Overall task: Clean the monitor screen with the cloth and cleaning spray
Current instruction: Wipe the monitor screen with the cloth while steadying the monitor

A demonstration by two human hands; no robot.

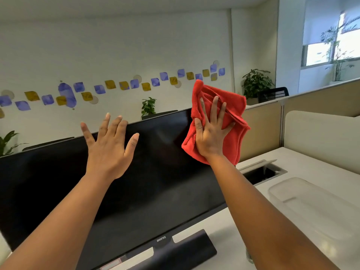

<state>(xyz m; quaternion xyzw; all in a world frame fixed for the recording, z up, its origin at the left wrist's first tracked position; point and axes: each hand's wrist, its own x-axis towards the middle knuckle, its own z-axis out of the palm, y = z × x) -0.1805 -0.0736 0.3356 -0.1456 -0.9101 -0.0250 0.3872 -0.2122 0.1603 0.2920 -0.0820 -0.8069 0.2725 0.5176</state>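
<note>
While the person stands at the bench (303, 162), this is what shows:

Monitor: the black monitor (148, 184) stands on the bench, and its screen is dark.

Cloth: the red cloth (231, 106) is at the top right corner of the monitor. Part of it hangs past the right edge of the screen.

Right hand: the right hand (211, 137) lies flat on the cloth and presses it on the screen. Its grip is spread, with the fingers (214, 108) wide apart on the cloth.

Left hand: the left hand (109, 149) is up in front of the top edge of the monitor, near the middle. Its grip is spread too, and it holds nothing. I cannot tell if it touches the screen.

Stand: the monitor stand (187, 248) is a dark bar on the bench, under the screen.

Box: a clear plastic box (311, 207) sits on the right part of the bench.

Hole: a cable hole with its lid up (263, 170) is in the bench, just right of the monitor.
</note>
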